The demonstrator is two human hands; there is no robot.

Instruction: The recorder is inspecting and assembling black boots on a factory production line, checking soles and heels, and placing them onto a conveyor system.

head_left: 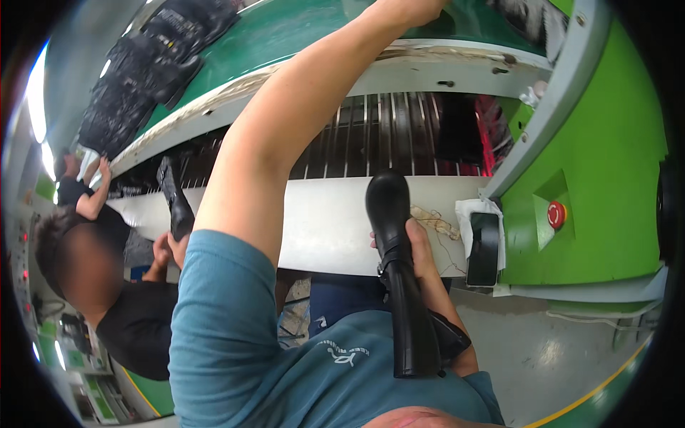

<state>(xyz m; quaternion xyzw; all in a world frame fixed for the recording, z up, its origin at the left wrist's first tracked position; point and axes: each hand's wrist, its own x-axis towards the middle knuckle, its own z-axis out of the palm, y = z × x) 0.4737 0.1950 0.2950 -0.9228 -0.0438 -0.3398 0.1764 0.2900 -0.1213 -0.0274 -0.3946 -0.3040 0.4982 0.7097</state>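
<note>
One black boot (391, 221) right here in the middle, toe pointing away, shaft running back towards the wearer's chest, and it's held over the front edge of the pale desk (328, 235)! The right grip (422, 251) has it, closed around the ankle from the right, thumb along the near side, fingertips just peeping out at the left. Two hands in the count: the left grip (414, 10) is up at the far green surface (285, 36), cut by the top edge, so how wide it is, or what it touches, I cannot tell. Now a second dark boot (175, 200), over on the left, at the nearer co-worker's hands (164, 250). Two co-workers on that side! One heap of black pieces (143, 71), overlapping too much to number. On the right, one phone (484, 250) on one white cloth (467, 217), and one red button (556, 215) on the green machine (606, 157).
</note>
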